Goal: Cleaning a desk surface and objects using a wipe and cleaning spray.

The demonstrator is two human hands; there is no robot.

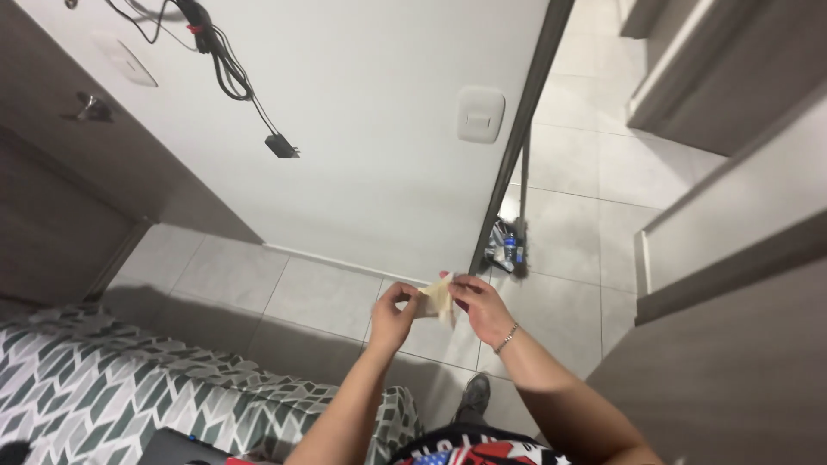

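I see both hands pinching one small beige cloth (438,299): left hand (393,315) closed on its left edge. Right hand (482,306) closed on its top, equally near above the tiled floor (301,297).

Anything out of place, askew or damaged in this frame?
A black cable dangles loose down the white wall, its plug connected to nothing. Both hands, left hand and right hand, pinch a crumpled beige scrap.

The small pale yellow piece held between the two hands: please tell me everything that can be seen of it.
The small pale yellow piece looks thin and soft, like paper or cloth; which one cannot be told. It is crumpled or folded, with an irregular edge hanging down. It is held in the air above the light tiled floor, near a white wall. The left hand pinches its left side, and the right hand, with a thin bracelet at the wrist, pinches its right side.
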